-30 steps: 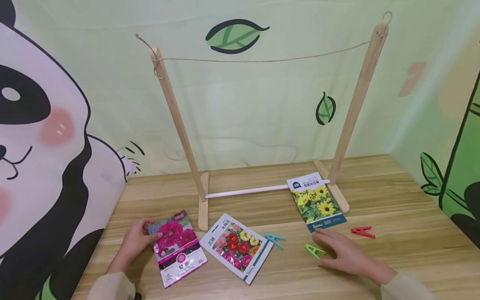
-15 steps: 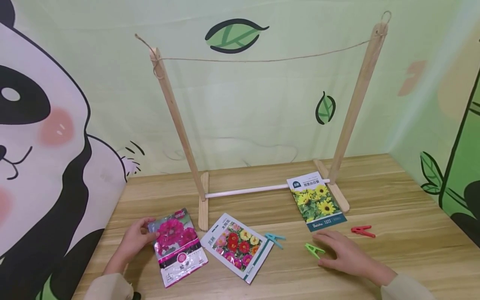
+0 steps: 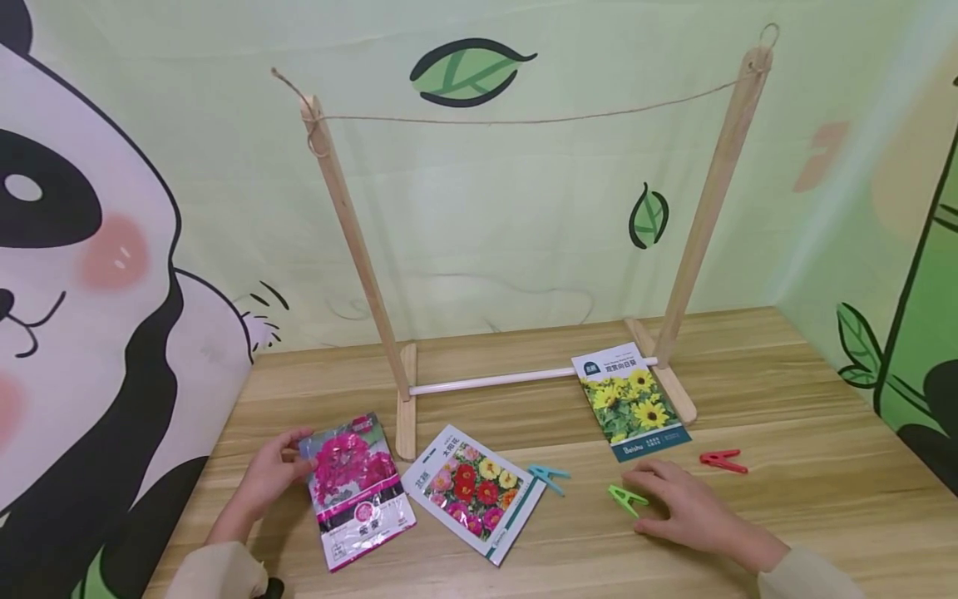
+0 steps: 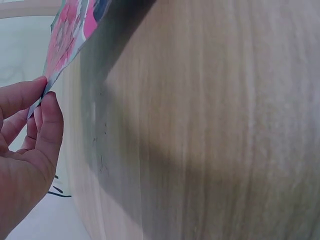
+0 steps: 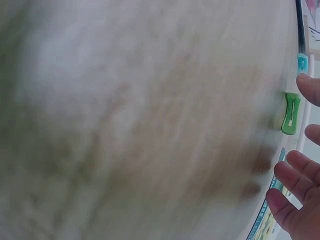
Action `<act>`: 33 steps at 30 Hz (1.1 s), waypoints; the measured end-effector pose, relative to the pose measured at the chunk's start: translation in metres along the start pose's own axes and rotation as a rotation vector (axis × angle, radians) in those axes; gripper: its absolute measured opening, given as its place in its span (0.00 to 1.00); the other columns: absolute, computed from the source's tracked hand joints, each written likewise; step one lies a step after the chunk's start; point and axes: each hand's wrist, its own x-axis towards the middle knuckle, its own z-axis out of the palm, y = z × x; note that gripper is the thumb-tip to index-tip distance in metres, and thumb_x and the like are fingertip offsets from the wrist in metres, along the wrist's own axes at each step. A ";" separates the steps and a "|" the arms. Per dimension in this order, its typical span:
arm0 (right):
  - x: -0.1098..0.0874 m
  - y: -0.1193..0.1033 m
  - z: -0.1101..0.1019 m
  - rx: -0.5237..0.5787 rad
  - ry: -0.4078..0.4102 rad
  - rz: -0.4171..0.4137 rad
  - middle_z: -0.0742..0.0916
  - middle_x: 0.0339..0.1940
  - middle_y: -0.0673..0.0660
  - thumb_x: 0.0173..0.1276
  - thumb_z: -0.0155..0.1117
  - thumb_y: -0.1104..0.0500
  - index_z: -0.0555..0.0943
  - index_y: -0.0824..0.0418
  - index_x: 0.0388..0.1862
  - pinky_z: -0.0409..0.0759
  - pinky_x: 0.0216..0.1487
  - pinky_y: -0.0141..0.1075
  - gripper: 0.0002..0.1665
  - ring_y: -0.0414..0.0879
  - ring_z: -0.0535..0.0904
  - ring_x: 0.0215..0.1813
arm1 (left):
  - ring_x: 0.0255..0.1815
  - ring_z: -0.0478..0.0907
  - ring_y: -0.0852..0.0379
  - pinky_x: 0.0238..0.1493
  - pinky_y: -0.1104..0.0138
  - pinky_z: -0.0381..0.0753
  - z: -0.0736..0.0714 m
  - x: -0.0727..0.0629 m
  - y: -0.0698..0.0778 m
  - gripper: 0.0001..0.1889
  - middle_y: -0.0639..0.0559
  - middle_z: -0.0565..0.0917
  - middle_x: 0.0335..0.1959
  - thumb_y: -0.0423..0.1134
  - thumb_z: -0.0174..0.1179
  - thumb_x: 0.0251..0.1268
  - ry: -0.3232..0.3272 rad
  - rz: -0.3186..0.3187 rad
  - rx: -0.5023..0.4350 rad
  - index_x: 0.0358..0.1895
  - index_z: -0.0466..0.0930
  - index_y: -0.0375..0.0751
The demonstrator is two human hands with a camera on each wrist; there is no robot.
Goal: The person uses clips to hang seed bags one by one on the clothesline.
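My left hand [image 3: 269, 474] pinches the left edge of a seed packet [image 3: 358, 491] with magenta flowers. In the left wrist view that packet [image 4: 65, 37] is tilted, its edge between thumb and fingers and a shadow on the table under it. My right hand [image 3: 688, 507] hovers low over the table with loosely bent fingers, holding nothing. Just left of its fingertips lies a green clothespin [image 3: 627, 501]. The right wrist view has this clothespin [image 5: 291, 114] close to the thumb, apart from the hand [image 5: 300, 200].
A packet with mixed flowers [image 3: 475, 495] lies mid-table, a blue clothespin [image 3: 550, 478] at its right corner. A yellow-flower packet [image 3: 632, 403] leans over the white rod [image 3: 494, 382]. Right of it is a red clothespin [image 3: 723, 461]. Twine [image 3: 490, 123] spans two wooden posts [image 3: 722, 183].
My left thumb has drawn back from the packet's face to its edge, and the packet's upper part has tilted up slightly. My right hand has barely moved.
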 end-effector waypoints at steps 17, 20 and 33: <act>0.000 -0.001 0.003 -0.028 0.024 -0.005 0.75 0.42 0.44 0.49 0.67 0.47 0.77 0.50 0.47 0.74 0.38 0.32 0.25 0.35 0.70 0.39 | 0.43 0.69 0.51 0.39 0.65 0.79 0.001 -0.004 0.011 0.26 0.39 0.64 0.49 0.29 0.52 0.59 0.019 0.024 -0.006 0.62 0.59 0.37; 0.000 -0.001 0.002 -0.033 0.019 0.005 0.75 0.41 0.45 0.49 0.67 0.47 0.77 0.50 0.47 0.73 0.37 0.32 0.24 0.35 0.69 0.39 | 0.42 0.69 0.52 0.38 0.65 0.79 0.001 -0.005 0.013 0.26 0.39 0.64 0.48 0.29 0.52 0.59 0.027 0.032 0.002 0.62 0.59 0.37; 0.002 -0.003 0.006 -0.051 0.036 0.021 0.74 0.37 0.43 0.48 0.67 0.46 0.79 0.50 0.42 0.68 0.30 0.26 0.21 0.32 0.65 0.33 | 0.40 0.69 0.52 0.37 0.65 0.79 0.001 -0.008 0.019 0.26 0.39 0.64 0.49 0.29 0.52 0.59 0.033 0.052 0.007 0.62 0.60 0.37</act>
